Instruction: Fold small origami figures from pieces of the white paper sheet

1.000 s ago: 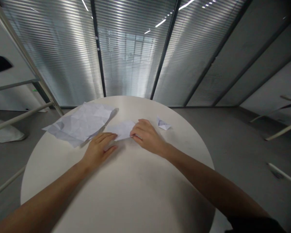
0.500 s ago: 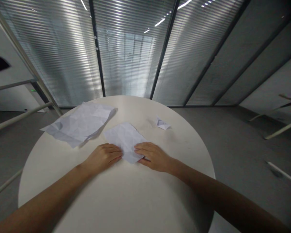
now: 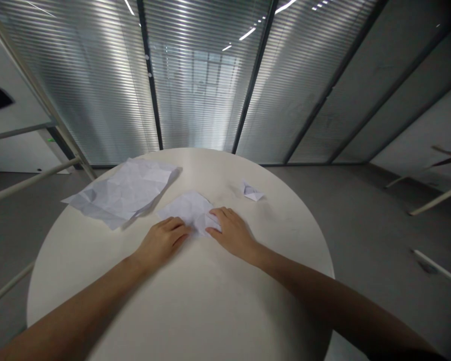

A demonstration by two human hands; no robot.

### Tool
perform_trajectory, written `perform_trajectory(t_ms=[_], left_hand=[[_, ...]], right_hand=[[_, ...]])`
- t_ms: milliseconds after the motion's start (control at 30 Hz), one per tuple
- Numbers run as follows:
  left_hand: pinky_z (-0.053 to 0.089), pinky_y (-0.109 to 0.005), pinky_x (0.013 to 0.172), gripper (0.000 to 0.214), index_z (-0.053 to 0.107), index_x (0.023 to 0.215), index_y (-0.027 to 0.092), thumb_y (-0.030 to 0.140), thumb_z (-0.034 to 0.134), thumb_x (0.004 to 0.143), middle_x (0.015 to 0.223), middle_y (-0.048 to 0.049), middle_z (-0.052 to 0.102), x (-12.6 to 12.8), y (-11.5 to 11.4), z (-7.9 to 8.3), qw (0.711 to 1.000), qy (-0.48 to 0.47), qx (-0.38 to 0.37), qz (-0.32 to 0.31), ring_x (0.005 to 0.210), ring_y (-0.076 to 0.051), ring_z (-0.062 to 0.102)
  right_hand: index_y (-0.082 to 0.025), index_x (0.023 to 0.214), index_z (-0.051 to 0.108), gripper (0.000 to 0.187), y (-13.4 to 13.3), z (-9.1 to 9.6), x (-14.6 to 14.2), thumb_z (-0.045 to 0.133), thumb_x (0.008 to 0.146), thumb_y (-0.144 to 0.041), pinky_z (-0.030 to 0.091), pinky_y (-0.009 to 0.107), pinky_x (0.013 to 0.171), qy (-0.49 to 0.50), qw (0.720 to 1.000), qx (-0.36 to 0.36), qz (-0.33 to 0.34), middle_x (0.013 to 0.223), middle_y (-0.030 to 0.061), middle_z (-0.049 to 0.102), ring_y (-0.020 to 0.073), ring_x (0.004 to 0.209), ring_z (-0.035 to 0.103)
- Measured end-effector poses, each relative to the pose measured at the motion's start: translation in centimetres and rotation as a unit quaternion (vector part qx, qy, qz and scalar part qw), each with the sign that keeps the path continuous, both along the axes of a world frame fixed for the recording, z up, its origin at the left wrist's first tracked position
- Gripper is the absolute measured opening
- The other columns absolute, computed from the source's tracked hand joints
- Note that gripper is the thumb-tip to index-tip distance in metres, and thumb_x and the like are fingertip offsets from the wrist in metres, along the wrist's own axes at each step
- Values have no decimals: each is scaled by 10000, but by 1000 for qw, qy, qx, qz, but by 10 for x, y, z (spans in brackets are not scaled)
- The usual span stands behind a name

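Observation:
A small white sheet of paper (image 3: 190,208) lies creased on the round white table (image 3: 195,301), near its middle. My left hand (image 3: 163,240) rests flat on the paper's near left corner, fingers stretched out and together. My right hand (image 3: 231,230) lies flat on the paper's near right part, fingers extended, with a folded flap under its fingertips. Both hands press the paper down against the tabletop.
A larger crumpled white sheet (image 3: 126,193) lies at the table's far left, partly over the edge. A small folded paper shape (image 3: 252,192) sits at the far right. Glass walls with blinds stand behind; pale rails (image 3: 30,180) run on the left.
The paper's near edge has been folded away from me, so the sheet looks shorter. Both hands have slid forward over it, the right hand furthest.

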State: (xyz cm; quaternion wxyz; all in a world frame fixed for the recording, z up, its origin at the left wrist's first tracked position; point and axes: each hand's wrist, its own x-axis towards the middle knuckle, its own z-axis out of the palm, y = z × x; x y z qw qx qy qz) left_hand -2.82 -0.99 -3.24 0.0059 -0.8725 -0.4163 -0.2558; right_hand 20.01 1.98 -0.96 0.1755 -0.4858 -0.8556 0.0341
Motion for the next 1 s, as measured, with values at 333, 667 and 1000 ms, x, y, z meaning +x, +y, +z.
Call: perform_trajectory(t_ms=[333,667,1000], left_hand=[[414,-404,946,275,654,1074,230,272,421,935,1109,-51,677,0,-2,13,994,65,-2,-87,1143,-221,552],[381,-471,1033,471,504,1306,232,393,529,864,1360,-75,514,8,-24,28,973,90,-105,-183,1270,-273,449],[322,-389,1114,637,488,1307,169,125,545,673,1410,-89,452,-2,-28,33,972,80,-152,-158,1300,-213,416]], right_hand=[[-212,1056,622,240,-1,1,4,459,906,-120,425,366,832,-154,975,65,149,1025,86,621,225,967,532],[-114,1125,588,290,0,-9,3,447,918,-261,427,362,952,-127,986,50,96,1174,149,608,248,1096,543],[43,1337,413,633,-2,-7,15,430,907,-420,263,417,1126,-123,975,25,183,1413,256,378,340,1334,323]])
